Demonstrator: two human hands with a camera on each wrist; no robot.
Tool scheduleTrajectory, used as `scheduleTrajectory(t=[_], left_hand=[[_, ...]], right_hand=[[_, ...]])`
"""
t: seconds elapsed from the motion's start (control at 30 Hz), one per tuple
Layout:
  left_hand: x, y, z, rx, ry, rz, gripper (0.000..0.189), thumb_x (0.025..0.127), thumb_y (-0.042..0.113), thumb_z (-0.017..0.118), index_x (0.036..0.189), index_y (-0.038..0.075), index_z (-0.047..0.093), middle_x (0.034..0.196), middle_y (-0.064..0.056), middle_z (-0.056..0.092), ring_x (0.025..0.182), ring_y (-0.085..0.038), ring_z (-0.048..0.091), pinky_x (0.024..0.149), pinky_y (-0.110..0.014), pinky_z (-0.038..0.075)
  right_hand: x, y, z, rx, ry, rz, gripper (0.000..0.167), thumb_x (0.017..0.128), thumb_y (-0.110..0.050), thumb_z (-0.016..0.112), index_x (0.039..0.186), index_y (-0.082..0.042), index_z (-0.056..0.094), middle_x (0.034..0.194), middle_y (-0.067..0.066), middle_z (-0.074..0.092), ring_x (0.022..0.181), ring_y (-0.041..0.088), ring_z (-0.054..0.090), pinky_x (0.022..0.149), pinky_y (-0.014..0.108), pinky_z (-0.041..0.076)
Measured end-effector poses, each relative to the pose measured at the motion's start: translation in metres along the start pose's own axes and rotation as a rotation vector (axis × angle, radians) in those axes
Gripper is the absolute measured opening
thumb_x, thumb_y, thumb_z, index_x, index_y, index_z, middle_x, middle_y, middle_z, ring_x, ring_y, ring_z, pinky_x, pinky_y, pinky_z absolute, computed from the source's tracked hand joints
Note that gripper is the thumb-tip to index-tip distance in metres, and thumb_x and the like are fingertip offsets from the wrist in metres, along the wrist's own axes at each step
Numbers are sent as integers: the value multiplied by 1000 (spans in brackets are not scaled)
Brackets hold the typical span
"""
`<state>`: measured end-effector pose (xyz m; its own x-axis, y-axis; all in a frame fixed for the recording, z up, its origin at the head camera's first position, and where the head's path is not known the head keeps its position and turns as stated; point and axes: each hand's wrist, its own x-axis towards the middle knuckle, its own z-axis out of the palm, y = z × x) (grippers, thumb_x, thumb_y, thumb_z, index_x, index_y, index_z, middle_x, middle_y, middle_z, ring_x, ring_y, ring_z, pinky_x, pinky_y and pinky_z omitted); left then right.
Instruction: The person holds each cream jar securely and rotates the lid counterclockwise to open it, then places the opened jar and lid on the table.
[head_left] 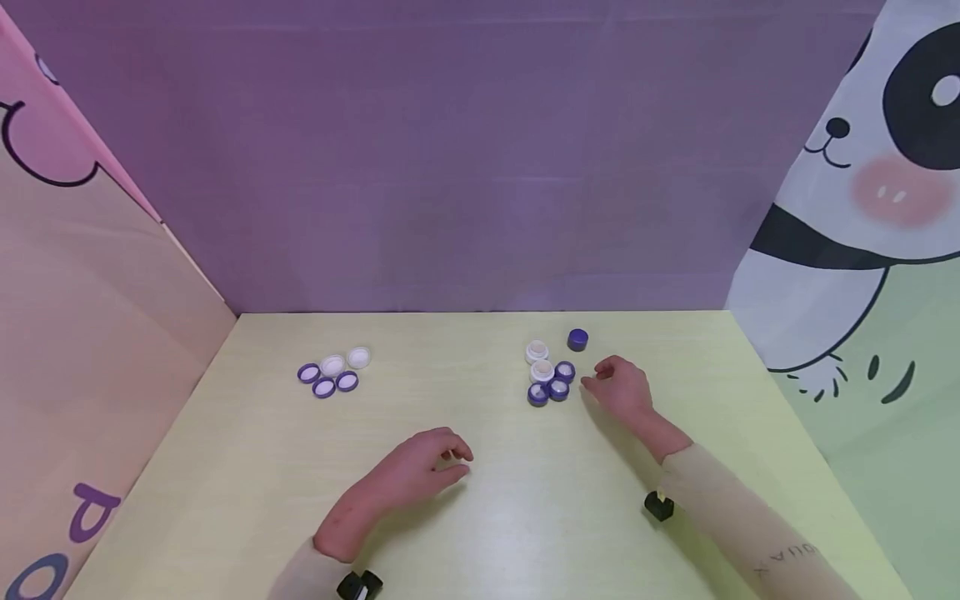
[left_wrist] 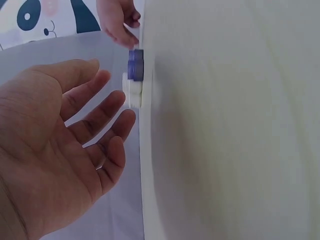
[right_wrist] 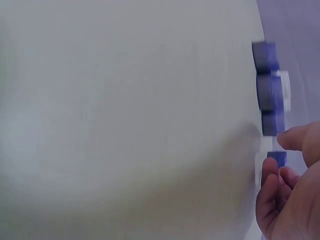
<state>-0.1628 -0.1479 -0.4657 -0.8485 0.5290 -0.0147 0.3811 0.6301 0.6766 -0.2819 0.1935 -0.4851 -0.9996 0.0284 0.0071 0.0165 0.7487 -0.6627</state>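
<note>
My left hand [head_left: 420,467] hovers over the near middle of the table, its fingers loosely bent and nothing between them. In the left wrist view its palm and spread fingers show bare. The right hand [head_left: 621,390] is just right of a cluster of small round jars, thumb and fingers loosely curved around nothing. Two white jars [head_left: 542,372] and three purple jars [head_left: 558,389] stand there uncovered, close together. Behind them a single purple jar [head_left: 577,339] shows a solid purple top. In the right wrist view, purple jars [right_wrist: 270,92] line up beyond the thumb.
On the left of the pale table [head_left: 495,533] lie shallow round caps, insides up: two white caps [head_left: 358,357] and three purple-rimmed caps [head_left: 324,387]. A purple backdrop [head_left: 480,158] rises at the table's far edge, with printed cloth panels on both sides.
</note>
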Motion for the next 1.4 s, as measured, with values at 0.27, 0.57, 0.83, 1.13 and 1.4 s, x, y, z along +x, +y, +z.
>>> scheduleTrajectory(t=[0.27, 0.57, 0.83, 1.13, 1.4], left_hand=[[9, 16, 8, -34, -24, 13, 19, 96, 23, 62, 111, 14, 68, 105, 6, 62, 97, -16, 57, 84, -33, 49], [6, 23, 13, -43, -33, -12, 17, 95, 25, 64, 110, 17, 69, 104, 10, 61, 97, -15, 57, 82, -31, 49], [-4, 25, 16, -54, -24, -22, 15, 95, 25, 64, 108, 18, 69, 103, 11, 62, 98, -15, 57, 84, -32, 49], [-9, 23, 20, -62, -27, -30, 14, 94, 26, 65, 106, 19, 69, 103, 13, 62, 97, -13, 57, 83, -31, 49], [-12, 16, 19, -52, -36, -27, 14, 95, 27, 64, 106, 21, 69, 103, 14, 61, 97, -11, 57, 84, -31, 49]], right_hand=[[27, 8, -5, -31, 16, 41, 36, 87, -30, 70, 105, 0, 62, 99, 14, 66, 88, 28, 61, 78, 41, 48], [60, -5, 6, -126, -24, 100, 57, 84, -43, 70, 118, 1, 59, 113, 15, 63, 95, 29, 58, 81, 41, 47], [64, -18, 15, -118, -2, 139, 56, 81, -41, 73, 117, 0, 60, 112, 16, 64, 98, 31, 59, 81, 43, 47], [67, -14, 22, -89, 19, 148, 50, 83, -38, 70, 115, -1, 61, 111, 16, 65, 96, 30, 60, 79, 42, 48], [64, -10, 19, -59, 62, 113, 44, 80, -35, 71, 110, -4, 62, 106, 14, 66, 95, 31, 60, 82, 44, 47]])
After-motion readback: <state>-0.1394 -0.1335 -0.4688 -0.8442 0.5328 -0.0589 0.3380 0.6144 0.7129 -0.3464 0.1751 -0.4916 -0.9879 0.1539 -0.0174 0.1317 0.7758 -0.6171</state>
